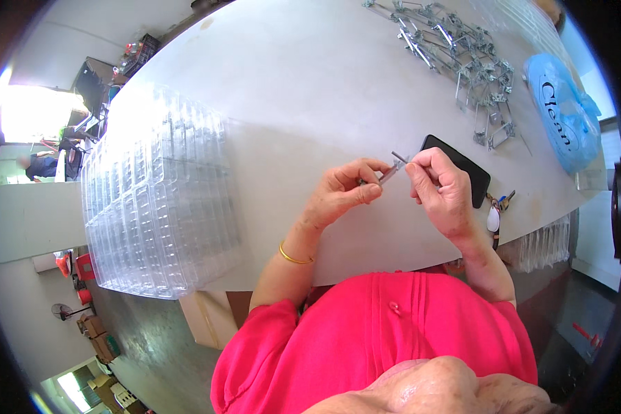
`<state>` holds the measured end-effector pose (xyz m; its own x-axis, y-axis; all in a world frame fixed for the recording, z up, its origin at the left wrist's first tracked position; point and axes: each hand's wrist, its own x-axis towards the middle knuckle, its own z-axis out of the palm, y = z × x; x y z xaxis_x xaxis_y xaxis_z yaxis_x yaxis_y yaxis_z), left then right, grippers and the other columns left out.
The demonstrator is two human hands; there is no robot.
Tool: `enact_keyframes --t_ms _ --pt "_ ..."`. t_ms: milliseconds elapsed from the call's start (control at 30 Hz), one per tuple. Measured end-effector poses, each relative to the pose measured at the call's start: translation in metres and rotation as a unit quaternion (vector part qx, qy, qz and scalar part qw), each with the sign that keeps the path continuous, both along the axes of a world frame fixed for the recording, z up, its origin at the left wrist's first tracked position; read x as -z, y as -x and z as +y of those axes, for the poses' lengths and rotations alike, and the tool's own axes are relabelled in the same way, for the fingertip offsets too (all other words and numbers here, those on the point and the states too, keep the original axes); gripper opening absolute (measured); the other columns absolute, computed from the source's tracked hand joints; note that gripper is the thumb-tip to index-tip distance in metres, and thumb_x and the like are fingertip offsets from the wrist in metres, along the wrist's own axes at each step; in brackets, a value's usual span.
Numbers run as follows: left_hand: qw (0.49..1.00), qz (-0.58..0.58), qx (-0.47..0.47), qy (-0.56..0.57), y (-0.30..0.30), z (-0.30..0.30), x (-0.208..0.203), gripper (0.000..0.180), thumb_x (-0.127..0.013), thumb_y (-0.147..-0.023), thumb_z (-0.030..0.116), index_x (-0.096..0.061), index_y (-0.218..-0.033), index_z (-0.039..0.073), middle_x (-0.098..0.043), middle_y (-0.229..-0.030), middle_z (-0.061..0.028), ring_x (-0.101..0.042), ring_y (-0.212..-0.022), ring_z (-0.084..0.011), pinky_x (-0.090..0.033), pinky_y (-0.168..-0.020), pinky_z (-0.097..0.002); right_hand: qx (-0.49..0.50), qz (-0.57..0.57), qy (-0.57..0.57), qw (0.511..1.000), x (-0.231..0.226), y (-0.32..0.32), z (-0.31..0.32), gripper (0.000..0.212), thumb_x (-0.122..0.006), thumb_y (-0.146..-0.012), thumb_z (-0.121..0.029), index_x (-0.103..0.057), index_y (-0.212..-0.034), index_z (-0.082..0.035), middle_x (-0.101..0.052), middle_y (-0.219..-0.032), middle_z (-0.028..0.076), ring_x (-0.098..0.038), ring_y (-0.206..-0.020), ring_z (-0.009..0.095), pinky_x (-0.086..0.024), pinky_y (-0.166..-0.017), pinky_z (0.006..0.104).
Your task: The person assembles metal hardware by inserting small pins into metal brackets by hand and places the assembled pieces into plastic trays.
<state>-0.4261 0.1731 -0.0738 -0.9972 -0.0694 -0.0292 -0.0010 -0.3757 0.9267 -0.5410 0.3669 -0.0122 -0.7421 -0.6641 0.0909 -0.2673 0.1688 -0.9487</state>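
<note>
Metal piece point(389, 173), head view: a small, narrow, grey part with a dull sheen is held above the table point(303, 83), in front of the chest. It is pinched between the thumb and bent fingers of the left hand point(345, 188), whose grip is closed on it. A slender dark rod point(399, 157), straight and smooth, is seen at its upper end; whether the two are joined cannot be told. The rod's near end is met by the thumb and forefinger of the right hand point(443, 192), whose grip is closed on it. A smooth, yellow metal bangle point(295, 254) is worn on the left wrist. Just beyond the right hand, a flat black phone point(472, 176) with rounded corners is laid on the pale, matte table, with a bunch of keys point(506, 201) beside it. Toward the far right, angular wire-and-plate metal brackets point(476, 69) are spread in a tangled heap, near a crinkled, translucent blue plastic bag point(562, 114). At the left, clear moulded plastic trays point(165, 207), ribbed and glossy, are stacked in a tall block.
</note>
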Motion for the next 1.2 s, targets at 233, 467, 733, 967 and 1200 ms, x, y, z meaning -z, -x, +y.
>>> enact_keyframes --t_ms 233,467,733,967,1200 --pt "1.0 -0.002 -0.012 0.015 -0.001 0.001 0.0 0.01 -0.072 -0.094 0.011 -0.069 -0.089 0.003 -0.065 -0.125 -0.0138 -0.06 -0.084 -0.0099 -0.048 -0.071 -0.0244 -0.012 -0.105 -0.017 0.994 -0.005 0.0 -0.002 0.013 -0.06 -0.103 -0.012 -0.055 -0.109 -0.002 -0.062 -0.067 0.003 -0.059 -0.061 0.006 -0.048 -0.056 0.0232" --pt "0.999 0.002 -0.025 0.021 -0.002 0.003 0.0 0.01 -0.071 -0.094 0.011 -0.068 -0.088 0.003 -0.066 -0.124 -0.0153 -0.06 -0.084 -0.0103 -0.048 -0.07 -0.0257 -0.063 -0.145 -0.044 0.986 -0.01 0.002 0.0 0.033 -0.057 -0.104 -0.015 -0.051 -0.134 -0.003 -0.064 -0.066 0.004 -0.059 -0.06 0.008 -0.049 -0.059 0.0255" --pt "0.998 0.016 -0.004 -0.054 0.0 -0.001 0.002 0.013 -0.068 -0.097 0.012 -0.065 -0.088 0.002 -0.066 -0.128 -0.0221 -0.062 -0.084 -0.0153 -0.05 -0.074 -0.0302 -0.084 -0.131 -0.033 0.987 -0.022 -0.005 0.006 0.047 -0.055 -0.104 -0.011 -0.043 -0.149 -0.006 -0.062 -0.066 0.004 -0.058 -0.061 0.009 -0.049 -0.061 0.0256" --pt "0.997 0.029 -0.017 -0.073 0.0 0.001 -0.002 0.015 -0.066 -0.098 0.014 -0.062 -0.087 0.005 -0.065 -0.129 -0.0232 -0.062 -0.083 -0.0175 -0.05 -0.075 -0.0323 -0.095 -0.126 -0.032 0.987 -0.028 -0.011 0.01 0.057 -0.056 -0.102 -0.007 -0.035 -0.155 -0.009 -0.062 -0.065 0.004 -0.058 -0.06 0.01 -0.049 -0.061 0.0266" --pt "0.977 0.085 -0.031 -0.194 0.004 -0.013 0.008 0.012 -0.063 -0.099 0.013 -0.061 -0.089 0.007 -0.064 -0.129 -0.0257 -0.065 -0.086 -0.0233 -0.05 -0.073 -0.0333 -0.076 -0.142 -0.029 0.986 -0.025 -0.008 0.017 0.055 -0.055 -0.104 -0.01 -0.033 -0.154 -0.003 -0.064 -0.068 0.004 -0.059 -0.062 0.01 -0.05 -0.063 0.026"
